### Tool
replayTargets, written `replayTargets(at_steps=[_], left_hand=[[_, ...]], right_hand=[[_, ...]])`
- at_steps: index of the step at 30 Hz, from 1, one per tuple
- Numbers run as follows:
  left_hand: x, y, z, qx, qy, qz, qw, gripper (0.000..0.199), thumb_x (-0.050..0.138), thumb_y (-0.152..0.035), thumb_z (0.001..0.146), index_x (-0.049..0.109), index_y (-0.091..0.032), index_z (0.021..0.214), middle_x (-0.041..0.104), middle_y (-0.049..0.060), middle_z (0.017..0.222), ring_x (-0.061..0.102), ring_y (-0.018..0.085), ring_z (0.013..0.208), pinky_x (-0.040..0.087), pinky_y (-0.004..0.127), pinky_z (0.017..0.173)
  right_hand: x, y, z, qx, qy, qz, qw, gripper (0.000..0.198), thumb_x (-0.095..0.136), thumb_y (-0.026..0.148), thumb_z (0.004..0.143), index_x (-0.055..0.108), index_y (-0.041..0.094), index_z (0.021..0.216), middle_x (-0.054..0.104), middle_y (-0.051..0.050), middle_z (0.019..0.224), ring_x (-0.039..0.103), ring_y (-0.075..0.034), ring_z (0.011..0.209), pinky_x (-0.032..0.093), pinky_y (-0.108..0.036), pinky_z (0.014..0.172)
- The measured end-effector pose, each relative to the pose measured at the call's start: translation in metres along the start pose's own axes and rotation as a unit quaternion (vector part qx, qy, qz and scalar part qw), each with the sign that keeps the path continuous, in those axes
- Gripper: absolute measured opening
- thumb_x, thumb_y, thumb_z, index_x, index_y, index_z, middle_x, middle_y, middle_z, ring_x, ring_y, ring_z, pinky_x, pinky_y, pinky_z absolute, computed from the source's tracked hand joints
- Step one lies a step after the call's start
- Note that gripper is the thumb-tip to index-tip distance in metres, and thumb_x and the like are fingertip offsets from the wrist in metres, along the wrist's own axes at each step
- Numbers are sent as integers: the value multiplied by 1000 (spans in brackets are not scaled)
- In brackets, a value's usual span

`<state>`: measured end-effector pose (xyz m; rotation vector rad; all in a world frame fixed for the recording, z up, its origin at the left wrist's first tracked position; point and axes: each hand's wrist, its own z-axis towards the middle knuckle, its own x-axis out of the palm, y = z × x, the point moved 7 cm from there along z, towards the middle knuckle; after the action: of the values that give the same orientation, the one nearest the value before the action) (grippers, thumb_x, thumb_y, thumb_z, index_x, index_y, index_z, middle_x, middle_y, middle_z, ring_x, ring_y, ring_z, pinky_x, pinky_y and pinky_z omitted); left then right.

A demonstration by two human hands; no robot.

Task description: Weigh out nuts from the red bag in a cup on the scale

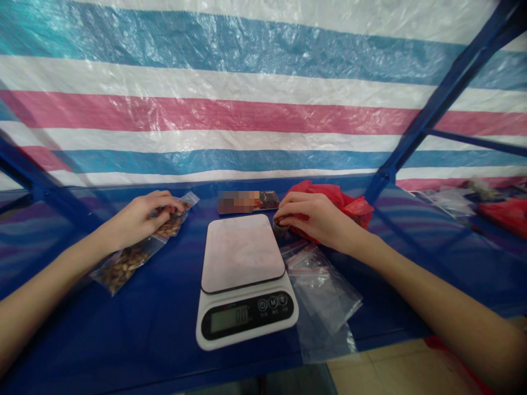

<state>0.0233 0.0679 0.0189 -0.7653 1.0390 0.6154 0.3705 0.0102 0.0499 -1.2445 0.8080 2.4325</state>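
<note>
A white kitchen scale (242,277) with a bare weighing plate stands on the blue shelf (156,323) in front of me. My left hand (140,216) rests on clear zip bags of brown nuts (123,266) at the left, fingers pinching the upper bag (175,219). My right hand (317,216) lies beside the scale's far right corner, fingers closed around a small dark object (281,225) at the edge of a red plastic bag (341,206).
Several empty clear zip bags (323,288) lie to the right of the scale, reaching over the shelf's front edge. A flat dark packet (249,201) lies behind the scale. A striped tarp (247,109) closes the back. Blue frame bars (436,104) rise at right; more bags (504,211) lie beyond.
</note>
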Motion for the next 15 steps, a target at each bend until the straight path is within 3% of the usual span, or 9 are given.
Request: replayTargets(at_steps=[10,15], left_hand=[[0,-3,2,-14,10,8,1000,41,42,-39,98,77,-19,108,76,10,112,68,26,104,53,39,97],[-1,-4,2,-13,11,5,1000,40,44,-40,98,77,-19,107,76,11,112,69,28,103,54,41,96]], right_hand=[[-6,5,-1,-5,12,22,1000,16,70,10,97,83,20,97,77,-5,103,73,-18,90,57,-28,84],[-12,4,-2,12,-7,13,1000,29,62,3,96,82,22,107,77,-5,105,74,-19,95,58,-30,86]])
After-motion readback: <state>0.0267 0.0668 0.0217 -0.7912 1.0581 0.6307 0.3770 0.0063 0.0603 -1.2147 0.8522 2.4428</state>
